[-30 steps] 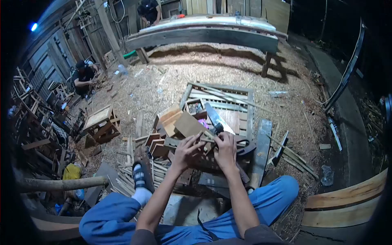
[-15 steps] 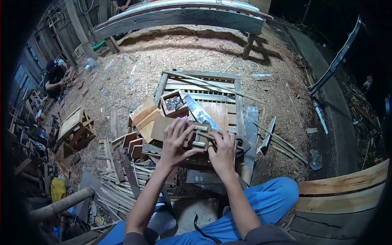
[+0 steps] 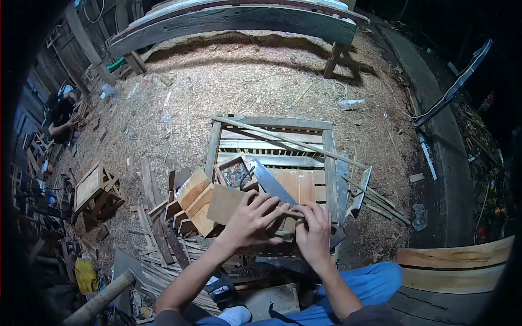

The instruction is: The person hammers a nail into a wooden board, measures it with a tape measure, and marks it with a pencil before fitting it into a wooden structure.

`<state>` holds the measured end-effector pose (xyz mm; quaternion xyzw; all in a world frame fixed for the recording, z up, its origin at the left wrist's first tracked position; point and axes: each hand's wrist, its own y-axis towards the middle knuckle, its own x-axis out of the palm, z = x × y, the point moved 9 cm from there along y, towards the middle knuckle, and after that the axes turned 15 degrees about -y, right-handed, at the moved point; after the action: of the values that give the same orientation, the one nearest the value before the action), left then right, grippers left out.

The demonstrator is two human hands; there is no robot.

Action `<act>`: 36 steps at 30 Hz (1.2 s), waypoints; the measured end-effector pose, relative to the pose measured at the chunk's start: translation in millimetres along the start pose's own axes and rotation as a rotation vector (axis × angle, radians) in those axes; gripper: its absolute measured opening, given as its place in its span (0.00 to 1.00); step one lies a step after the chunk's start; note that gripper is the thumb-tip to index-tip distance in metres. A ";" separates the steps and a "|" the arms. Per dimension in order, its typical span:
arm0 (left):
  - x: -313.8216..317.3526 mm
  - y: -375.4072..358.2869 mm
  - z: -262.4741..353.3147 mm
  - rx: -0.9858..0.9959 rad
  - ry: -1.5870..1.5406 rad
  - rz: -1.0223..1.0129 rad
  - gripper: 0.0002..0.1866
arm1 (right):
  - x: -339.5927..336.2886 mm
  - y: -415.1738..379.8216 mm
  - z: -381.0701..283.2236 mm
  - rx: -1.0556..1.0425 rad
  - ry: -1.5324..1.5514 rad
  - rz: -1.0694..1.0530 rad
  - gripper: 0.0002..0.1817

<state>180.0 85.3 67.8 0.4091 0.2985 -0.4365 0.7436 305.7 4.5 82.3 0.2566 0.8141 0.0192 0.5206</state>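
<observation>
A small wooden piece (image 3: 294, 213) spans the gap between my two hands, just above the work surface. My left hand (image 3: 253, 221) has its fingers curled over the left end, partly hiding it. Thumb and fingers of my right hand (image 3: 314, 231) pinch the other end. Under and beside my left hand lies a flat brown board (image 3: 225, 203). Beyond my fingers a hand saw (image 3: 270, 183) rests slanted, its blade toward the far left. An open wooden box (image 3: 218, 176) with small metal bits stands left of the saw.
A slatted wooden frame (image 3: 274, 123) serves as the work surface, with long thin strips (image 3: 310, 146) across it. Scrap strips (image 3: 163, 267) pile up at the left, near a small wooden stool (image 3: 89, 187). A person (image 3: 62, 117) crouches far left. A long bench (image 3: 234, 24) stands beyond.
The view has shifted, so the frame and bench sit differently. My hands have come closer together on the wooden piece, and my left hand has turned more sideways over it.
</observation>
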 end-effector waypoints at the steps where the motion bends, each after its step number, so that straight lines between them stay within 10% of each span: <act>1: 1.6 7.4 -6.1 0.011 -0.028 -0.017 0.50 | 1.7 6.2 0.3 0.004 0.000 0.002 0.16; 5: 7.0 18.3 -24.1 -0.012 -0.184 -0.056 0.48 | 17.8 18.9 5.3 0.073 -0.128 -0.067 0.17; 10: -15.4 -1.4 -51.5 -0.342 -0.126 -0.088 0.71 | 13.7 13.4 -21.2 0.136 -0.156 -0.055 0.20; 36: -24.1 -20.2 -64.8 -0.388 -0.121 0.077 0.52 | 53.4 27.7 -39.5 0.145 -0.565 0.090 0.14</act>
<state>145.8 145.6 48.5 0.2423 0.3160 -0.3658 0.8412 265.4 61.3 63.9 0.3243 0.6238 -0.0882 0.7056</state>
